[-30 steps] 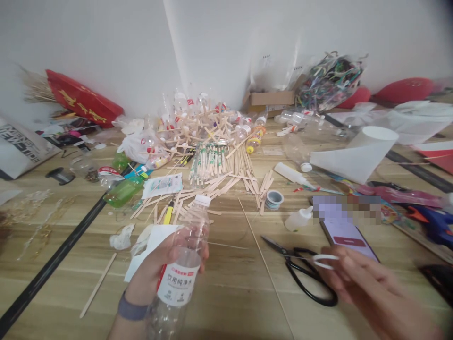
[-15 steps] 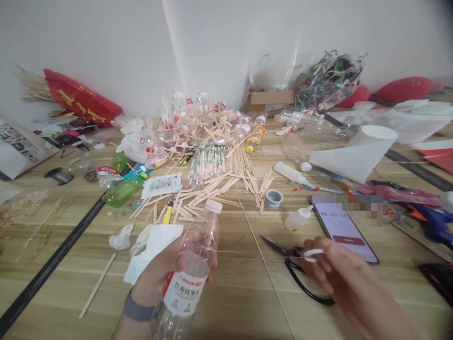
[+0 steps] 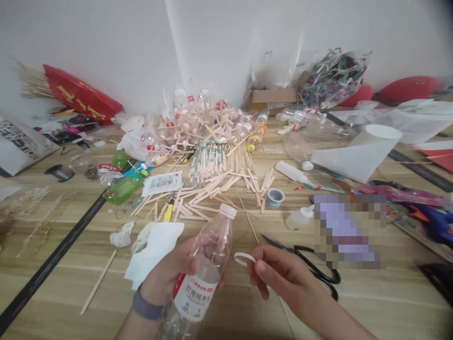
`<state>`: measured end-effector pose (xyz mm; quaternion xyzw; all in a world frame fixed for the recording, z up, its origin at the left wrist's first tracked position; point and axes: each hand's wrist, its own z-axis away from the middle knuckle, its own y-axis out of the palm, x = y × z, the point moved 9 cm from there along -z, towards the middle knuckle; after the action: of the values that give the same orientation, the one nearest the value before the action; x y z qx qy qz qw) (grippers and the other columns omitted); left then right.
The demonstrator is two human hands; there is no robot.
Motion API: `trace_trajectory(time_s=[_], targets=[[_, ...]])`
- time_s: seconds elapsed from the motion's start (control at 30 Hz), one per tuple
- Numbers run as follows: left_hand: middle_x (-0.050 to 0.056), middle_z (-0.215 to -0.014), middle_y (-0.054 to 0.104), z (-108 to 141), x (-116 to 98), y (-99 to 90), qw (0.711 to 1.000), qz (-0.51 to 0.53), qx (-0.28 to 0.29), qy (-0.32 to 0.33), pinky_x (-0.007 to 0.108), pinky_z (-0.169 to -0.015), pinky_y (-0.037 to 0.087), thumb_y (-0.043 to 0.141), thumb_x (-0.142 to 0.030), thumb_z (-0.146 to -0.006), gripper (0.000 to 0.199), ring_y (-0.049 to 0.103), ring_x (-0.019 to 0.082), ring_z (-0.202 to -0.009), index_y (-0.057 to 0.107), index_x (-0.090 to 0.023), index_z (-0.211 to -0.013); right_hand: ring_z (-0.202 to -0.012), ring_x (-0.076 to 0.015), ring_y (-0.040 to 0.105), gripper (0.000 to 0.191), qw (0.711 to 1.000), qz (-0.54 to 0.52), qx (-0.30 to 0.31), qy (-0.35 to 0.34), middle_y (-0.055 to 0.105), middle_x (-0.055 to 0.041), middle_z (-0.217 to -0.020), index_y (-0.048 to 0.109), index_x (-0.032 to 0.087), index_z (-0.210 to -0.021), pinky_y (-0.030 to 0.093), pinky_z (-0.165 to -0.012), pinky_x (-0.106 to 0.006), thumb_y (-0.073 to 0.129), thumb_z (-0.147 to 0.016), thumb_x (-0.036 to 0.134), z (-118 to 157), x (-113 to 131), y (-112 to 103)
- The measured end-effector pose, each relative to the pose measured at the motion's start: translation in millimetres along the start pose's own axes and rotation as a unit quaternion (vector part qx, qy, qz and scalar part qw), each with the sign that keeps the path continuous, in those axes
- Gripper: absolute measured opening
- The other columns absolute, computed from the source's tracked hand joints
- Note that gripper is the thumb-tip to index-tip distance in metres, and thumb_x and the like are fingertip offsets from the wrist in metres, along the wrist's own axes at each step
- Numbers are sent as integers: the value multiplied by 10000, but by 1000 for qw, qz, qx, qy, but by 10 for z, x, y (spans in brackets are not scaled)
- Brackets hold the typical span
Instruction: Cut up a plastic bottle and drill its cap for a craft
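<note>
A clear plastic bottle [image 3: 198,293] with a white cap and a red and white label leans to the right in my left hand [image 3: 177,264], whose fingers wrap round its upper part. Just right of the bottle, my right hand [image 3: 279,274] pinches a thin white ring [image 3: 244,259] between thumb and fingers. The ring is close to the bottle but apart from it. Black-handled scissors [image 3: 314,269] lie on the table, partly behind my right hand. A long thin stick [image 3: 249,219] runs beneath that hand.
Wooden sticks [image 3: 212,189] and plastic bottles [image 3: 180,101] are heaped further back. A spool [image 3: 275,197], a small white squeeze bottle [image 3: 300,217] and a blurred-out phone [image 3: 345,231] lie to the right. White paper [image 3: 159,245] and a single stick [image 3: 98,282] are at the left.
My right hand has moved left with the ring, from over the scissors to beside the bottle. The bottle has shifted slightly right in my left hand.
</note>
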<state>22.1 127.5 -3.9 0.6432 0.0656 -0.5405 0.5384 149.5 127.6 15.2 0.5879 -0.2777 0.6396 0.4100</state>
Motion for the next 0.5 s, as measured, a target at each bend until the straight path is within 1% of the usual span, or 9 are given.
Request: trace_trajectory(time_s=[0.07,0.13,0.2,0.27,0.37,0.5], targets=[[64,-922,667,0,3,4,1000,-2,1,-1,259,-674,495,818,-512,-649,629,617,167,-763,637,-163,-1141,-570,-98,444,524,1000,5,6,5,496,10,-661,555,175,-746,374,-539,-232,555,-852,688,9,-19,-2],[69,-937,671,11,-3,-13,1000,2,-7,0,255,-666,491,826,-510,-638,655,628,171,-762,632,-161,-1157,-572,-104,450,533,1000,15,2,10,497,7,-655,577,172,-764,376,-539,-234,550,-847,697,25,-39,-61],[79,-952,675,24,-35,-40,1000,13,-18,11,262,-680,498,826,-496,-644,670,634,176,-774,625,-152,-1182,-563,-107,455,545,999,27,-18,16,509,3,-644,581,174,-751,374,-534,-236,548,-839,710,48,-68,-167],[89,-960,678,35,-69,-55,999,24,-18,20,266,-699,511,830,-465,-650,654,634,177,-795,631,-140,-1181,-531,-104,441,555,998,30,-44,19,498,10,-609,560,183,-698,368,-518,-238,556,-824,723,88,-103,-285],[98,-959,688,41,-85,-78,999,31,-9,17,258,-700,518,834,-440,-658,631,642,176,-804,638,-140,-1177,-501,-98,407,540,994,17,-110,20,474,24,-570,548,191,-654,356,-503,-238,589,-815,705,206,-160,-499],[102,-959,697,43,-83,-131,999,32,-6,19,253,-694,515,827,-447,-662,644,654,175,-786,628,-138,-1190,-507,-102,397,505,976,9,-218,21,473,16,-547,571,184,-621,331,-498,-238,626,-833,638,478,-249,-884]])
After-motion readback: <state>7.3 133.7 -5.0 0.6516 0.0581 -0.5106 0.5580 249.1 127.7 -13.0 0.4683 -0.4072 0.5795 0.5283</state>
